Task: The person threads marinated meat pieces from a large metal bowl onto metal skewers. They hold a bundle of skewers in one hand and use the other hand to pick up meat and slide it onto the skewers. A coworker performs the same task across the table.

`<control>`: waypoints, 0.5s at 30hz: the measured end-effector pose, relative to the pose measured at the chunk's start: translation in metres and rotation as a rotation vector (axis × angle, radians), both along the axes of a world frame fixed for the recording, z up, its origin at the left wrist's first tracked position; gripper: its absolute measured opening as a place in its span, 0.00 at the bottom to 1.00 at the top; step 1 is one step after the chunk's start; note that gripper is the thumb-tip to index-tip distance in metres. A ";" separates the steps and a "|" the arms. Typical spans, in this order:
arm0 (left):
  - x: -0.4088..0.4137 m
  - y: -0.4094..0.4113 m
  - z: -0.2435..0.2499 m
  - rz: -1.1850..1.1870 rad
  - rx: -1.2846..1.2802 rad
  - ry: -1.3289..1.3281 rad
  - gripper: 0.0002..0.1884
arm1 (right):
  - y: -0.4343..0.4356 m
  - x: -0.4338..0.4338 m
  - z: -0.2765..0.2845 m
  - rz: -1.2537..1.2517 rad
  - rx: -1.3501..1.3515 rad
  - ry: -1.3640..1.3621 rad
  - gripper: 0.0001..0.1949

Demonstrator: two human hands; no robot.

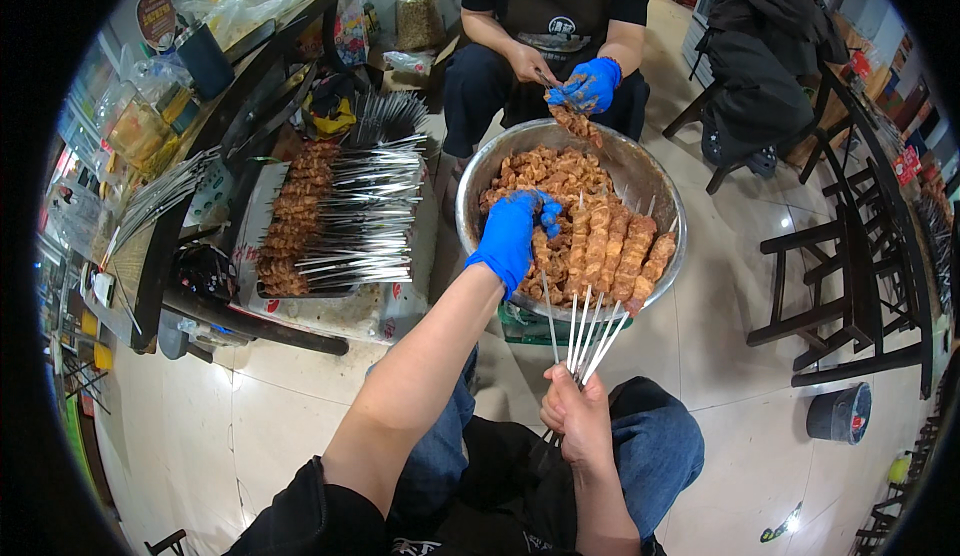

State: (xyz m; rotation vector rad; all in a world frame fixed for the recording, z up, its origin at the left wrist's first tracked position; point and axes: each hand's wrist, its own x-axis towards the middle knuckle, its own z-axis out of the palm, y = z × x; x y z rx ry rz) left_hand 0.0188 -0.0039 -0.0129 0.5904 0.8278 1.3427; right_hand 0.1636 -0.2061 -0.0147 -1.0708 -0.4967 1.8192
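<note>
In a blue glove, my left hand [523, 227] has its fingers curled over meat on the leftmost skewer, inside a large steel bowl [474, 152]. The curled fingers hide part of that meat. Below the bowl, my bare right hand [576, 412] grips the lower ends of several flat metal skewers [582, 331]. They fan out upward, and most carry threaded chunks of marinated meat [600, 245] resting over the bowl's near side. Loose marinated meat pieces [551, 167] fill the bowl behind them.
Opposite me, a seated person's gloved hand [589, 85] holds skewered meat above the bowl. At left, loaded skewers [304, 211] lie stacked on a tray, handles pointing right. A wooden table [169, 256] stands farther left; dark stools [840, 278] and a bucket [838, 413] are at right.
</note>
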 end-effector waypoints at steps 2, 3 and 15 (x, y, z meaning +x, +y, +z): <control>0.005 -0.004 -0.002 0.002 -0.010 -0.022 0.08 | 0.001 -0.001 0.004 -0.005 -0.005 0.007 0.07; 0.008 -0.007 0.000 0.001 -0.015 -0.038 0.08 | 0.001 -0.001 0.003 -0.016 -0.002 0.010 0.07; -0.017 0.006 0.015 -0.070 -0.014 -0.326 0.18 | 0.003 0.008 0.006 -0.018 0.011 -0.060 0.06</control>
